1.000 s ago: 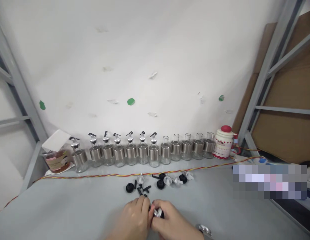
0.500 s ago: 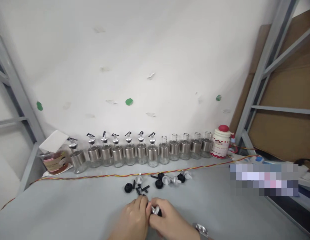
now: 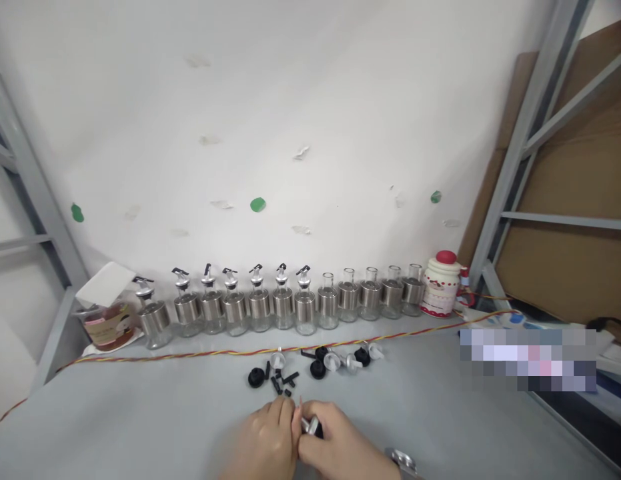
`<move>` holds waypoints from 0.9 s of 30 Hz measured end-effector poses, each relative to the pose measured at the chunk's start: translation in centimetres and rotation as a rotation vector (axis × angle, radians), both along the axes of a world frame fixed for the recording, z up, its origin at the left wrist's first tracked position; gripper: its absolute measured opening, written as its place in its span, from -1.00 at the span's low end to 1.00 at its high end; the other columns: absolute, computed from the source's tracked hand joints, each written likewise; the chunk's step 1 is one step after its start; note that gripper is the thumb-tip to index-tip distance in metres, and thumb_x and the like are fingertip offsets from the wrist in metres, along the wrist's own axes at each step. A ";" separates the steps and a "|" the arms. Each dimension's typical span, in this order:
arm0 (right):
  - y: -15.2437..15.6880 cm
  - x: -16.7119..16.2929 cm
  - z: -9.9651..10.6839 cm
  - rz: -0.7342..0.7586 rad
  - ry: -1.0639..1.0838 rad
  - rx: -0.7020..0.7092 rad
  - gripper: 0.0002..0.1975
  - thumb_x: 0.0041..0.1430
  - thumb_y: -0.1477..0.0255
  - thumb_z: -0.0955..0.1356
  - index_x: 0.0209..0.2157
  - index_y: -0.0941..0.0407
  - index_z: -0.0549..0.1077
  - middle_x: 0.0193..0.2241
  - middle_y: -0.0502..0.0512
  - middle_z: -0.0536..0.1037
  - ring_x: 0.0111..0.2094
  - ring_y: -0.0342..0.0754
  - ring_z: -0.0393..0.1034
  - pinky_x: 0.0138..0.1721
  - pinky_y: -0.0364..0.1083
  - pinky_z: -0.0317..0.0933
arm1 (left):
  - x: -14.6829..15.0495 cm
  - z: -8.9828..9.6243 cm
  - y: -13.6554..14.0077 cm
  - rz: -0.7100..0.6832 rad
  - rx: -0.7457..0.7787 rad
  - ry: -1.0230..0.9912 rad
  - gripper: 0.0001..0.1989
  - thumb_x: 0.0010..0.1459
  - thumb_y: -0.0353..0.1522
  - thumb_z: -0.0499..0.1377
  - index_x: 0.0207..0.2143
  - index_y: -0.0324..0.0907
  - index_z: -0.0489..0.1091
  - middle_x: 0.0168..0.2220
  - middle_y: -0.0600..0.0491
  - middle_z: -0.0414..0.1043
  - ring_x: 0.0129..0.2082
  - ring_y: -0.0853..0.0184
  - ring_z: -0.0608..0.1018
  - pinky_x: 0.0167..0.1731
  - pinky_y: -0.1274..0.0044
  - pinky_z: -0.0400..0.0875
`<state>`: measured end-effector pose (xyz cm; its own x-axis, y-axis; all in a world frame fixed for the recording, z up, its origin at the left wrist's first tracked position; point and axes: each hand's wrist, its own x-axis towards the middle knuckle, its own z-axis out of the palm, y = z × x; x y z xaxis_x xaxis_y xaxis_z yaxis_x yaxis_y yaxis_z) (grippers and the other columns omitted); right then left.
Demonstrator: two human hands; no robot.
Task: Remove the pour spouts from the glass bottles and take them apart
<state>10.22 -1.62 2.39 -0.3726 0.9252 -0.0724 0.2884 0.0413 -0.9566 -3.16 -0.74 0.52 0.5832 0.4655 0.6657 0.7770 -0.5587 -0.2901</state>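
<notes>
Both hands meet at the front of the grey table. My right hand [image 3: 335,437] is closed around a silver and black pourer top [image 3: 313,425], which shows between thumb and fingers. Against it presses my left hand [image 3: 273,433], its fingers curled at the pourer's far end; their tips and whatever they pinch are hidden. Just beyond lie small black plastic pieces [image 3: 290,379], black rubber stoppers [image 3: 257,377] and clear-silver pourer bases [image 3: 332,361].
Along the white wall stands a row of glass bottles with steel bands, some with pourers [image 3: 231,275], some with bare necks [image 3: 371,275]. A twisted red-yellow wire [image 3: 190,354] crosses in front. A jar [image 3: 107,327] stands left, a white-red canister [image 3: 440,287] right.
The hands stay together in nearly the same place, with slight finger movement around the pourer top. The view has shifted a little.
</notes>
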 end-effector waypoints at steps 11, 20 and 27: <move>-0.1 0.0 0.0 -0.032 -0.016 -0.091 -0.91 -0.19 0.60 0.22 -0.58 0.12 0.24 -0.77 -0.19 0.13 -0.60 -0.22 0.10 -0.54 -0.24 -0.05 | 0.0 -0.4 0.0 0.024 -0.016 -0.014 -0.58 0.20 -0.50 -0.32 -0.55 -0.14 0.22 -0.70 0.11 0.32 -0.75 0.36 0.42 -0.77 0.53 0.21; 0.0 -0.2 -1.0 -0.080 0.070 -0.112 -0.90 -0.18 0.61 0.22 -0.58 0.12 0.23 -0.77 -0.19 0.12 -0.65 -0.24 0.08 -0.58 -0.24 -0.07 | 0.3 -0.7 -0.1 0.035 -0.086 -0.080 -0.53 0.21 -0.46 -0.31 -0.59 -0.15 0.27 -0.72 0.08 0.35 -0.76 0.35 0.42 -0.76 0.56 0.15; 0.9 1.3 -1.5 -0.043 0.087 0.008 -0.85 -0.16 0.61 0.17 -0.65 0.10 0.10 -0.76 -0.20 0.08 -0.72 -0.29 0.01 -0.67 -0.25 -0.15 | -3.2 1.2 2.6 0.334 -0.857 -0.770 -0.43 0.19 -0.16 -0.33 -0.78 -0.13 0.12 -0.86 0.16 0.13 -0.79 0.38 0.32 -0.70 0.61 0.15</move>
